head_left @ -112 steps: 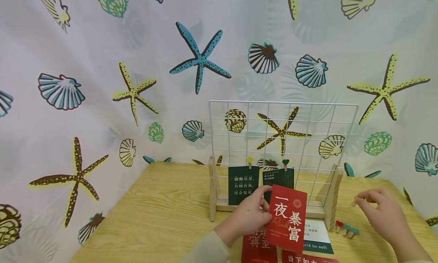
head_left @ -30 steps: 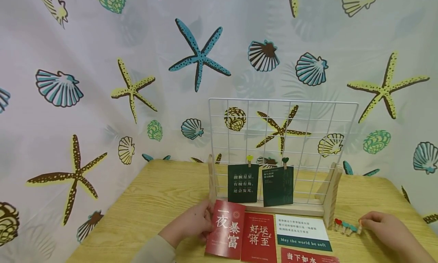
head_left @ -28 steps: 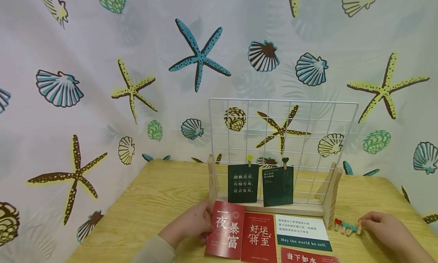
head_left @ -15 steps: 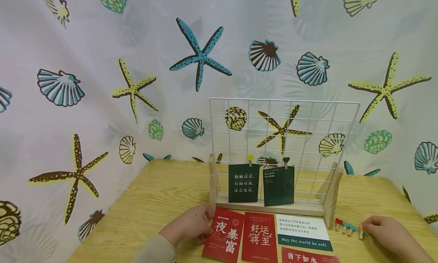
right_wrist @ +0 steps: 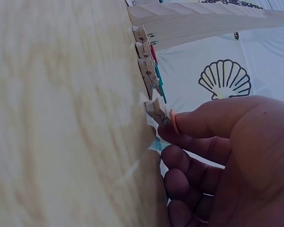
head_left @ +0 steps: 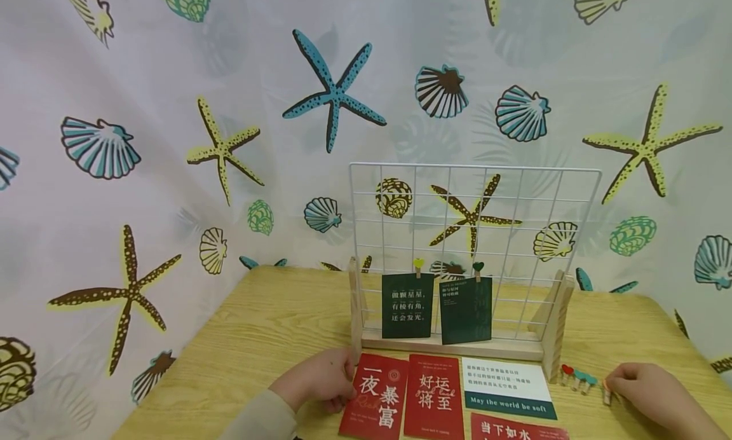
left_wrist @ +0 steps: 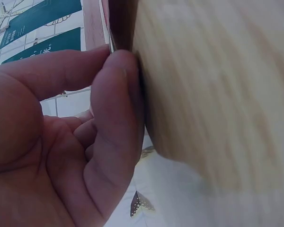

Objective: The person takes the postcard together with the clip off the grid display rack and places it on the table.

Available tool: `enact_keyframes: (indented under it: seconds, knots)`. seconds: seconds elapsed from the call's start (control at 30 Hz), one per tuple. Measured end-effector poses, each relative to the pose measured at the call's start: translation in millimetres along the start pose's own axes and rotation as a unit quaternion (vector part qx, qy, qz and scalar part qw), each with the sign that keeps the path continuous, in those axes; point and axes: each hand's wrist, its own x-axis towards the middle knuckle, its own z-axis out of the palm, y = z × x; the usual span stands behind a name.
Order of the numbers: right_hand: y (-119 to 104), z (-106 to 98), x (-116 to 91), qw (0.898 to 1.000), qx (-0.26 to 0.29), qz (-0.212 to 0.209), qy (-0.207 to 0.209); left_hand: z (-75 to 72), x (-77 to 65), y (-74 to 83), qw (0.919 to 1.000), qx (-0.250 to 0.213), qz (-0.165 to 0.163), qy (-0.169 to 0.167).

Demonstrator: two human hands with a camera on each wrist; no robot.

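At the table's front, my left hand [head_left: 323, 379] pinches the left edge of a red card [head_left: 374, 397] between thumb and index finger; the card lies on the table. The left wrist view shows the thumb and index finger [left_wrist: 120, 85] meeting at its edge. On the right, my right hand [head_left: 649, 392] pinches a small wooden clothespin [right_wrist: 157, 109] with an orange top, low at the table surface. Beside it lie several clothespins [head_left: 579, 379] with red and teal hearts. A second red card [head_left: 433, 395] lies right of the first.
Behind the cards stands a white wire grid [head_left: 474, 233] on a wooden base [head_left: 457, 348]. Two dark green cards, one [head_left: 407, 306] left and one [head_left: 466, 311] right, hang there from heart clothespins. A white-and-green card [head_left: 506, 389] and another red card [head_left: 515, 428] lie in front.
My left hand brought the red card from in front of the grid down to the table's left, then slid it slightly nearer. The right hand lowered its clothespin beside the others, then shifted slightly right.
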Motion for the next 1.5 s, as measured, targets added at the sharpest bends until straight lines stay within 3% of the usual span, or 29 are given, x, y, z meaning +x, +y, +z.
enact_keyframes:
  seconds: [0.17,0.43,0.8,1.03,1.5]
  knots:
    - [-1.0,1.6,-1.2,1.0,0.027,0.008,0.0,3.1,-1.5,2.3,1.0,0.009,0.0,-0.003]
    - [-1.2,0.1,-0.7,1.0,0.011,-0.003,0.006,3.7,-4.4,6.3,0.9997,0.023,-0.006,0.0]
    - [-19.0,-6.8,-6.6,0.999,0.029,0.027,0.025,-2.8,-2.2,14.5,0.9974,0.052,0.043,0.026]
    - [-29.1,-10.4,-5.2,0.999,-0.007,-0.013,0.045,-2.5,-6.3,19.6,0.9954,0.034,0.084,0.034]
    - [-55.8,-17.9,-14.7,0.993,-0.022,-0.076,0.087,2.2,-1.6,27.4,0.9915,0.011,0.117,0.057]
